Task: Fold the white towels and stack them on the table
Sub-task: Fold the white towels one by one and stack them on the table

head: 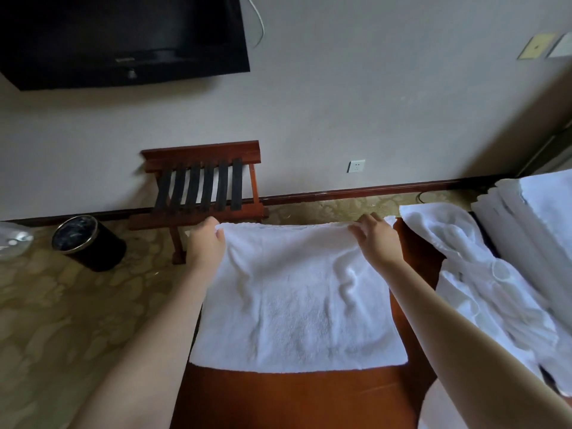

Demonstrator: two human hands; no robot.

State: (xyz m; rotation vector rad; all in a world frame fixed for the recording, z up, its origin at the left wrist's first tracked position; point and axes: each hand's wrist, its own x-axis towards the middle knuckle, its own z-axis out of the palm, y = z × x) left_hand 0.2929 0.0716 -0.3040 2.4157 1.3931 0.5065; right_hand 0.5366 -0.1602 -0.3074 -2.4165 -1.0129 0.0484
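- Your white towel (pixel 297 298) lies spread flat on the reddish-brown table (pixel 294 397). Its far hem runs along the table's far edge and its left side reaches the table's left edge.
- Your left hand (pixel 205 243) grips the towel's far left corner, thumb on top of the cloth and the other fingers curled beneath the hem.
- Your right hand (pixel 376 239) pinches the far hem just inside the far right corner, fingers curled over the cloth (the corner tip pokes out past your knuckles).
- A heap of crumpled towels (pixel 483 274) lies along the table's right side, apart from the spread one.
- Beyond that heap, at the far right, sits a folded stack (pixel 532 218) of white linen.
- On the carpet past the table stand a wooden luggage rack (pixel 201 187) against the wall and a black bin (pixel 86 243) to its left.
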